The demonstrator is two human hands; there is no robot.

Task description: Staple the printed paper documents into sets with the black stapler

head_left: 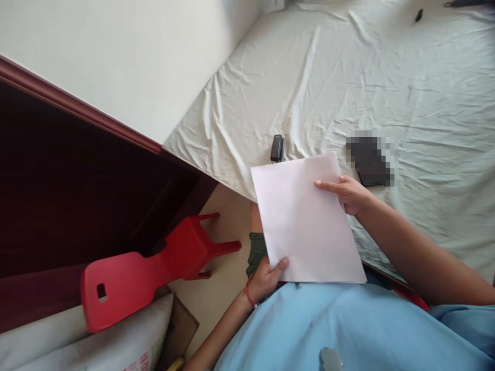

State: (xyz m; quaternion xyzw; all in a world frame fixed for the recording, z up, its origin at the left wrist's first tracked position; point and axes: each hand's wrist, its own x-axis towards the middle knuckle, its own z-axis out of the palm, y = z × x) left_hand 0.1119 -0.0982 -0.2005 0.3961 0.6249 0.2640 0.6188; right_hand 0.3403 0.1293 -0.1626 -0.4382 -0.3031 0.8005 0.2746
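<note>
White blank paper [309, 221] lies across my lap, close to the blue shirt; whether it is one sheet or several I cannot tell. My left hand [267, 277] grips its lower left corner, thumb on top and the other fingers underneath. At the upper right edge, my right hand [350, 195] pinches the paper with the thumb stretched over the top face. Just beyond the top edge, a small black stapler [277, 148] rests on the bed sheet, partly covered by the paper. A red band circles my left wrist.
A pale, wrinkled sheet covers the bed [425, 103]. Right of the paper lies a dark flat object [371, 162], blurred out by pixels. A small red plastic chair [119, 288] stands on the left, beside white sacks [127, 340] and a dark wooden panel [77, 170].
</note>
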